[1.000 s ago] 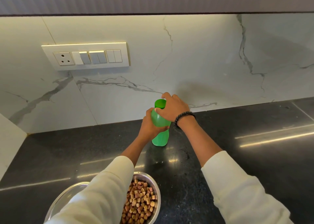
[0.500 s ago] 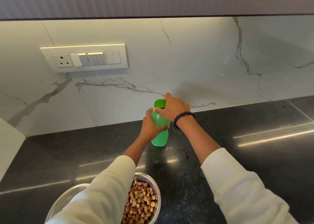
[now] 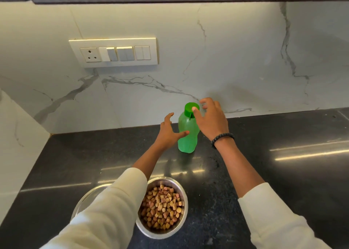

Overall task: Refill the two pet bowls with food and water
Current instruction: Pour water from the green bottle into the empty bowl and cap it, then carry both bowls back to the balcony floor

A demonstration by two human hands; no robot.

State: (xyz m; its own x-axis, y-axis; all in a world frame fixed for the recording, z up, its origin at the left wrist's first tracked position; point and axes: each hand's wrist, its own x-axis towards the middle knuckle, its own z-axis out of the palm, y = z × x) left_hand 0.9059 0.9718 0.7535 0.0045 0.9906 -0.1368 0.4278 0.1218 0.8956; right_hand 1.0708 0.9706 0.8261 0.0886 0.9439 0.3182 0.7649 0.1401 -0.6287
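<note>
- Both hands, left (image 3: 171,133) and right (image 3: 211,119), spread open around the bottle (image 3: 187,135), gripping nothing.
- A careless knock could topple the bottle across the tabletop (image 3: 283,173) toward the food bowl (image 3: 162,208).

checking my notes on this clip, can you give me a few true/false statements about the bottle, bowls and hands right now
1. The green bottle stands upright on the counter. True.
2. Its cap is off. False: the cap sits on the bottle.
3. The bowl near the right sleeve holds kibble. True.
4. The left hand grips the bottle tightly. False: its fingers are spread open beside it.
5. The right hand wears a beaded bracelet at the wrist. True.
</note>
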